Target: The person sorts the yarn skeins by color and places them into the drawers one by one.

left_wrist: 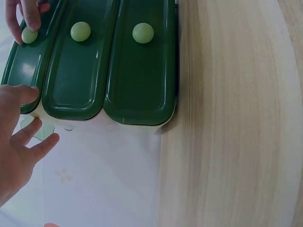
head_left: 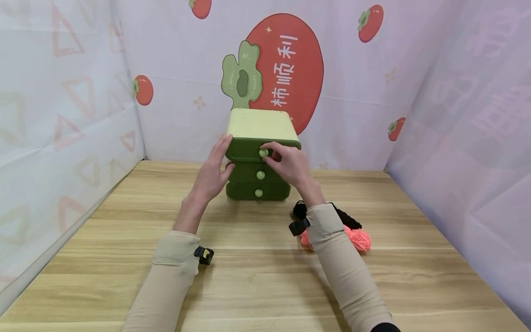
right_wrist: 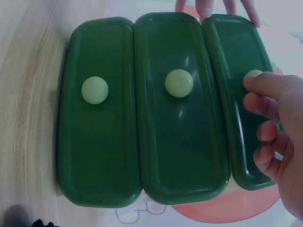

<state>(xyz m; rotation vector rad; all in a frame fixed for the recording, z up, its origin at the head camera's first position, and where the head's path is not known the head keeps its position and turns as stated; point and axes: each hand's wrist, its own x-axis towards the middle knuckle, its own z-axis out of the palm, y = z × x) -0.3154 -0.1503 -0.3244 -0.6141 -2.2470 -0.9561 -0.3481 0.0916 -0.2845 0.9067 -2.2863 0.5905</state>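
A small cabinet with a cream top point(head_left: 261, 123) stands on the table, with three dark green drawers stacked one above another. Each drawer has a round pale green knob; the middle knob point(head_left: 260, 175) and bottom knob point(head_left: 259, 192) show fully. My right hand point(head_left: 290, 163) pinches the top drawer's knob point(head_left: 263, 152) between thumb and index finger, its other fingers curled. Against the cabinet's left side, near the top drawer point(left_wrist: 22, 71), my left hand point(head_left: 211, 174) rests with extended, spread fingers. Whether the top drawer sits slightly out is hard to tell.
Black yarn point(head_left: 348, 218) and coral-pink yarn point(head_left: 359, 240) lie on the wooden table point(head_left: 249, 286) at the right, partly hidden by my right forearm. Printed cloth walls point(head_left: 178, 129) enclose the table at the back and sides.
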